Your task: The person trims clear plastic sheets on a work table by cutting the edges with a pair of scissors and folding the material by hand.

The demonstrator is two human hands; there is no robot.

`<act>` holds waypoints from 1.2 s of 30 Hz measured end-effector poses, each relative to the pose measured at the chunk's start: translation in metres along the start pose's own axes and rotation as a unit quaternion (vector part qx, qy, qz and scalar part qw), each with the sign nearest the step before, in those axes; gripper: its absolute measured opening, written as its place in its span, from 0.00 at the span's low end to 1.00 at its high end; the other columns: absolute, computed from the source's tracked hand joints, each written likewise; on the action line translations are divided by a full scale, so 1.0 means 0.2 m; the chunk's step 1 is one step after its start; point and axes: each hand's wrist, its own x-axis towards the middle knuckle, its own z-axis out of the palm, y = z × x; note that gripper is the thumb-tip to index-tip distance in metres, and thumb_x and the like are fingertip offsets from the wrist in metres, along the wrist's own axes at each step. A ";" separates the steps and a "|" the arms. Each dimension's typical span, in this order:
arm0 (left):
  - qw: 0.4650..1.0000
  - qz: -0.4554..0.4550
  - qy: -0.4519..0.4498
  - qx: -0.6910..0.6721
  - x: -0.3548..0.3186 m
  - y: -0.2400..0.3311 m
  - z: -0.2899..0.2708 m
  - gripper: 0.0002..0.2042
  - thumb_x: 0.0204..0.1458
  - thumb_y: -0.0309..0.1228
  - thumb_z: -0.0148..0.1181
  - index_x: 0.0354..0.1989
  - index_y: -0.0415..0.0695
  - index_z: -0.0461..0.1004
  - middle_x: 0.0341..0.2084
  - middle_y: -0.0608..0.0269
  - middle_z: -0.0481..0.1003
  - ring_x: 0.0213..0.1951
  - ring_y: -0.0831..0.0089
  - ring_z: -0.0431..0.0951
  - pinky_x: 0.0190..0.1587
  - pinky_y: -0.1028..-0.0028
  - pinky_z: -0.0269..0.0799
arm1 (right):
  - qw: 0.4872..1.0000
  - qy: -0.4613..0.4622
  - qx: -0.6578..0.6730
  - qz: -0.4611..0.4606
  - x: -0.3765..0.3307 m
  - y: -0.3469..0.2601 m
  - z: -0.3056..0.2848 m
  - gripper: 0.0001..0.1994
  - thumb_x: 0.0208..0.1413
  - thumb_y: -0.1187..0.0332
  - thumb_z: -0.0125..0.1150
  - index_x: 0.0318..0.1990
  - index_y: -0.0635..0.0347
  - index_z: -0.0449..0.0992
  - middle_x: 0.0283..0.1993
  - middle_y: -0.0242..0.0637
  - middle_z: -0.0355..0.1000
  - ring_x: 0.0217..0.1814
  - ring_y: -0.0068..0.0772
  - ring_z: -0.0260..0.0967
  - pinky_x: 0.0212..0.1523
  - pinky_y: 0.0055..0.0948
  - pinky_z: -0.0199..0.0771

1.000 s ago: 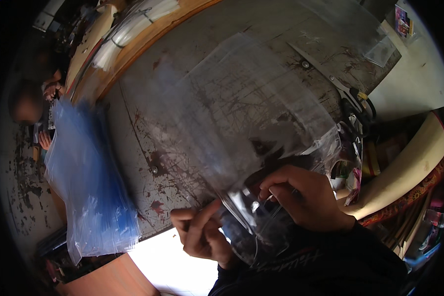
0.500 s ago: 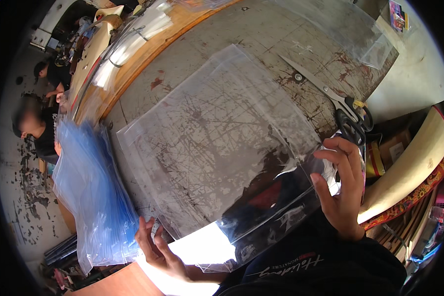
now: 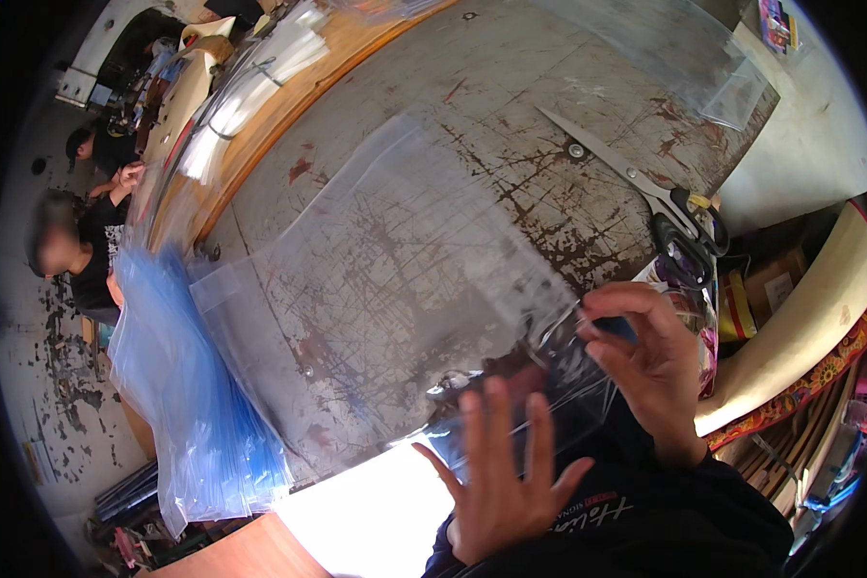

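Note:
A clear plastic sheet (image 3: 376,260), perhaps a bag, lies over the scratched grey worktop with its near part crumpled and hanging toward me. My right hand (image 3: 650,366) pinches its near right edge between thumb and fingertips. Over the sheet's near edge, my left hand (image 3: 506,472) is open, fingers spread; whether its palm touches the plastic cannot be made out. Beyond my right hand, large scissors (image 3: 636,178) with black handles lie with their blades slightly parted, pointing away to the left.
A thick stack of bluish clear plastic (image 3: 193,385) hangs over the worktop's left edge. More clear plastic (image 3: 689,58) lies at the far right. A curved wooden edge (image 3: 289,106) carries bundled white strips. A cream roll (image 3: 800,328) stands at right. Two people are at far left.
My left hand has moved right, from the sheet's near left corner to its near middle, fingers spreading. My right hand has closed on the edge. The sheet has shifted left and crumpled.

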 end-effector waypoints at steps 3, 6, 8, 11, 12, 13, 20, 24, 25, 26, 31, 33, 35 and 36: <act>0.997 0.033 -0.051 -0.037 0.08 0.05 0.09 0.34 0.43 0.53 0.54 0.53 0.39 0.62 0.55 0.37 0.57 0.59 0.46 0.54 0.51 0.30 0.36 | 0.998 -0.032 -0.017 0.052 -0.01 -0.01 0.00 0.17 0.45 0.84 0.56 0.46 0.64 0.66 0.45 0.37 0.63 0.46 0.23 0.65 0.47 0.24 0.72; 0.997 0.043 -0.055 -0.015 0.13 0.04 0.16 0.44 0.41 0.55 0.56 0.58 0.31 0.50 0.58 0.33 0.47 0.61 0.39 0.45 0.53 0.32 0.31 | 0.995 -0.027 -0.056 0.073 -0.01 -0.02 -0.01 0.19 0.44 0.83 0.59 0.47 0.64 0.67 0.39 0.34 0.66 0.42 0.23 0.67 0.44 0.23 0.73; 0.999 0.041 -0.018 -0.028 0.13 0.03 0.16 0.45 0.39 0.53 0.58 0.57 0.29 0.50 0.59 0.33 0.46 0.61 0.39 0.43 0.54 0.34 0.33 | 0.994 -0.037 -0.074 0.066 -0.01 -0.03 0.00 0.20 0.43 0.82 0.60 0.47 0.64 0.67 0.37 0.34 0.67 0.41 0.23 0.67 0.42 0.22 0.74; 0.997 0.038 -0.019 -0.060 0.13 0.02 0.16 0.47 0.36 0.51 0.61 0.58 0.28 0.48 0.58 0.31 0.46 0.62 0.39 0.43 0.56 0.37 0.34 | 0.993 -0.039 -0.093 0.060 -0.02 -0.03 0.01 0.19 0.44 0.82 0.60 0.46 0.65 0.67 0.36 0.35 0.68 0.40 0.22 0.68 0.39 0.21 0.74; 0.997 0.040 -0.020 -0.061 0.14 0.01 0.15 0.47 0.36 0.51 0.61 0.58 0.28 0.48 0.58 0.31 0.46 0.62 0.39 0.43 0.56 0.37 0.34 | 0.994 -0.036 -0.056 0.086 -0.02 -0.03 0.01 0.18 0.45 0.82 0.59 0.46 0.66 0.67 0.36 0.36 0.69 0.38 0.22 0.68 0.38 0.20 0.74; 0.995 0.039 -0.015 -0.087 0.15 0.01 0.14 0.44 0.37 0.50 0.60 0.56 0.28 0.52 0.58 0.32 0.49 0.61 0.40 0.47 0.55 0.38 0.37 | 0.993 -0.033 -0.019 0.113 -0.02 -0.03 0.01 0.17 0.46 0.81 0.58 0.46 0.66 0.67 0.35 0.37 0.69 0.36 0.22 0.69 0.36 0.20 0.74; 0.992 0.047 -0.002 -0.120 0.14 -0.01 0.13 0.41 0.37 0.47 0.59 0.55 0.26 0.55 0.57 0.32 0.50 0.60 0.40 0.50 0.55 0.40 0.41 | 0.991 -0.030 0.045 0.125 -0.02 -0.02 0.01 0.12 0.50 0.80 0.55 0.43 0.69 0.68 0.34 0.39 0.70 0.32 0.23 0.70 0.34 0.20 0.74; 0.991 0.062 -0.019 -0.114 0.13 -0.02 0.14 0.47 0.34 0.49 0.60 0.58 0.28 0.48 0.59 0.32 0.45 0.62 0.39 0.43 0.57 0.40 0.36 | 0.932 0.097 -0.326 -0.126 0.02 -0.06 -0.04 0.12 0.49 0.80 0.55 0.42 0.69 0.68 0.37 0.43 0.68 0.39 0.35 0.69 0.39 0.28 0.70; 0.990 0.065 -0.028 -0.121 0.14 -0.02 0.13 0.45 0.36 0.49 0.59 0.58 0.29 0.49 0.59 0.32 0.46 0.62 0.39 0.43 0.57 0.40 0.36 | 0.809 0.168 -0.505 -0.249 0.06 -0.07 -0.07 0.12 0.48 0.79 0.55 0.43 0.67 0.68 0.40 0.45 0.67 0.41 0.40 0.68 0.41 0.32 0.69; 0.989 0.067 -0.038 -0.125 0.14 -0.02 0.12 0.44 0.38 0.49 0.57 0.58 0.29 0.49 0.58 0.32 0.46 0.61 0.39 0.43 0.57 0.40 0.36 | 0.809 0.168 -0.505 -0.250 0.09 -0.07 -0.08 0.12 0.48 0.79 0.55 0.43 0.67 0.68 0.40 0.45 0.67 0.41 0.40 0.68 0.41 0.32 0.69; 0.992 0.046 0.031 -0.111 0.23 -0.01 0.21 0.42 0.42 0.52 0.54 0.57 0.29 0.51 0.59 0.34 0.47 0.61 0.40 0.44 0.57 0.41 0.39 | 0.718 0.181 -0.643 -0.195 0.19 -0.04 -0.17 0.14 0.49 0.73 0.56 0.45 0.60 0.68 0.46 0.43 0.62 0.44 0.44 0.65 0.42 0.36 0.66; 0.989 0.035 0.078 -0.118 0.24 0.00 0.22 0.42 0.42 0.53 0.54 0.58 0.30 0.51 0.59 0.35 0.47 0.62 0.41 0.45 0.57 0.42 0.41 | 0.721 0.174 -0.640 -0.200 0.20 -0.07 -0.16 0.14 0.49 0.72 0.56 0.45 0.61 0.68 0.44 0.43 0.63 0.43 0.45 0.65 0.41 0.37 0.66; 0.982 0.060 0.067 -0.169 0.19 -0.02 0.17 0.43 0.39 0.52 0.59 0.59 0.35 0.52 0.59 0.37 0.48 0.61 0.41 0.46 0.57 0.44 0.44 | 0.756 0.149 -0.612 -0.180 0.21 -0.09 -0.18 0.15 0.48 0.73 0.56 0.45 0.59 0.68 0.42 0.42 0.63 0.42 0.45 0.65 0.39 0.38 0.66; 0.981 0.060 0.070 -0.169 0.16 -0.03 0.12 0.43 0.39 0.52 0.59 0.59 0.35 0.52 0.59 0.37 0.48 0.61 0.41 0.46 0.57 0.44 0.44 | 0.755 0.149 -0.612 -0.183 0.21 -0.11 -0.18 0.15 0.48 0.73 0.56 0.45 0.59 0.68 0.42 0.42 0.63 0.42 0.45 0.65 0.39 0.38 0.66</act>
